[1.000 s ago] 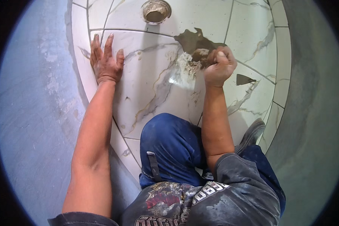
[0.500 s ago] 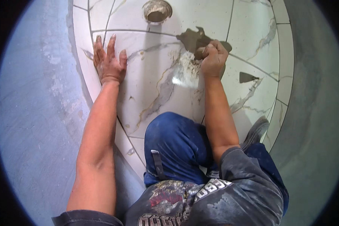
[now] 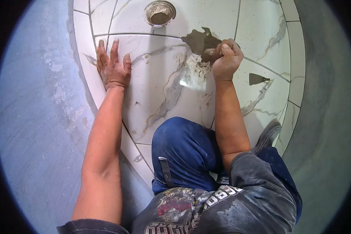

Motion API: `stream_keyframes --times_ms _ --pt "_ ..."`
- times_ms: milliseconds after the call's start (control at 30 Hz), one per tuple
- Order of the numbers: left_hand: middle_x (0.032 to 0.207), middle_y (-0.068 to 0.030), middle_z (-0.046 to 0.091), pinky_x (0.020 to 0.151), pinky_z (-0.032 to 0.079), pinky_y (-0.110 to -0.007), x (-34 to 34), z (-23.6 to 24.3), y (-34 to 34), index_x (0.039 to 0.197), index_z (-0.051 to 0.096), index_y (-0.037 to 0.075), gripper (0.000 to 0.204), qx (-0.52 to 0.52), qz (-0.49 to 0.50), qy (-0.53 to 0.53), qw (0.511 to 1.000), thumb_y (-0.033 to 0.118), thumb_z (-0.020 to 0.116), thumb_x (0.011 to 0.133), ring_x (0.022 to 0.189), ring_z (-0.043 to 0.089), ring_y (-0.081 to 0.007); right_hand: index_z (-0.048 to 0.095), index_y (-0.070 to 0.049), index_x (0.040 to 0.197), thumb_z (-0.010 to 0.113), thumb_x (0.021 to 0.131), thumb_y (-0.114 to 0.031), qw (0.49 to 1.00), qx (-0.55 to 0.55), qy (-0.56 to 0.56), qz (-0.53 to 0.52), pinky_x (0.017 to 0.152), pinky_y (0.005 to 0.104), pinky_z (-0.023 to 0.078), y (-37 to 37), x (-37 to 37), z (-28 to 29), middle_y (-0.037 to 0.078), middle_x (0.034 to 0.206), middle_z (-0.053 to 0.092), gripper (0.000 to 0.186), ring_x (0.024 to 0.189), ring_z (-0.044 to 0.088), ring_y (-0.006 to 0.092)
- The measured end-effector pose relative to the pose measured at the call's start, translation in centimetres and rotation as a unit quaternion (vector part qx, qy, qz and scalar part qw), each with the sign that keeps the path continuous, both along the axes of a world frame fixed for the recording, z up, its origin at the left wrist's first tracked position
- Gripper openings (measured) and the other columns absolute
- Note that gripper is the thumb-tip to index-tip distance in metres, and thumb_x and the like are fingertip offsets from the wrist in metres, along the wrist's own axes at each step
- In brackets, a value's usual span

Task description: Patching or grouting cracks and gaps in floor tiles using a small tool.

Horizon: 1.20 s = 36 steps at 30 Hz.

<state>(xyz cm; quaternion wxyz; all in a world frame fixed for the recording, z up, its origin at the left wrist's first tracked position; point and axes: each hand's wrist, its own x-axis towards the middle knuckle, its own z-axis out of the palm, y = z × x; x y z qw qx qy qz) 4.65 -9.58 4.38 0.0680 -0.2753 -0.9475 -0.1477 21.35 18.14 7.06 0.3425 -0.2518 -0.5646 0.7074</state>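
Observation:
My left hand (image 3: pixel 113 66) rests with fingers spread on a marbled white floor tile (image 3: pixel 144 101), near the tiles' left border. My right hand (image 3: pixel 227 58) is closed over a brownish-grey wet patch (image 3: pixel 199 41) on the tiles; what its fingers hold is hidden. Pale residue (image 3: pixel 197 68) lies just left of that hand. A small dark triangular blade (image 3: pixel 256 78), apparently a scraper, lies on the tile to the right. Beyond my hands is a round drain opening (image 3: pixel 159 17) with a dirty rim.
A pale blue plastered wall (image 3: pixel 35 109) runs along the left and a grey wall (image 3: pixel 323 117) along the right, with narrow tile borders (image 3: pixel 294 58) beside them. My bent knee (image 3: pixel 175 144) in blue trousers is below the hands, with a dark shoe (image 3: pixel 266 136) to its right.
My right hand has moved slightly up over the wet patch and shifted a little left, then back right. My left hand stays spread on the tile, with only slight shift in the view.

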Motion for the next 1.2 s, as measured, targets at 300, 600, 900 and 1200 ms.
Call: stream_keyframes --times_ms 300,600,900,1200 --pt "0.155 -0.0173 0.025 0.116 0.02 -0.054 -0.4 -0.2 0.4 0.147 0.038 0.031 0.063 0.016 -0.008 0.008 1.0 0.049 0.051 0.089 0.144 0.022 -0.0408 0.033 -0.011 0.063 0.046 0.08 -0.02 0.99 -0.032 0.094 -0.099 0.043 0.0283 0.022 0.4 1.5 5.8 0.0 0.052 0.029 0.023 0.046 0.021 0.0099" --pt "0.156 -0.018 0.024 0.116 0.02 -0.053 -0.8 -0.6 0.8 0.147 0.04 0.03 0.061 0.011 -0.001 0.012 1.0 0.052 0.05 0.09 0.144 0.021 -0.0399 0.042 -0.007 0.066 0.048 0.08 -0.023 0.997 0.012 -0.075 -0.017 0.044 0.0262 0.022 0.3 -1.6 -0.4 -0.001 0.053 0.031 0.022 0.047 0.028 0.0085" --pt "0.156 -0.0164 0.025 0.116 0.021 -0.052 -0.2 -0.6 0.9 0.147 0.039 0.032 0.061 0.017 -0.008 0.01 1.0 0.047 0.052 0.088 0.144 0.022 -0.0401 0.039 -0.007 0.064 0.044 0.081 -0.016 0.984 0.153 -0.071 -0.06 0.045 0.0245 0.023 0.9 -0.6 -3.1 -0.002 0.056 0.027 0.02 0.047 0.025 0.0089" --pt "0.156 -0.0159 0.025 0.116 0.021 -0.053 -0.2 -0.3 0.8 0.147 0.039 0.032 0.062 0.02 -0.007 0.01 1.0 0.048 0.051 0.088 0.144 0.022 -0.0402 0.048 -0.003 0.068 0.046 0.082 -0.019 0.991 0.131 0.023 -0.013 0.046 0.0253 0.025 0.2 -0.2 2.1 0.002 0.057 0.041 0.022 0.049 0.03 0.0086"
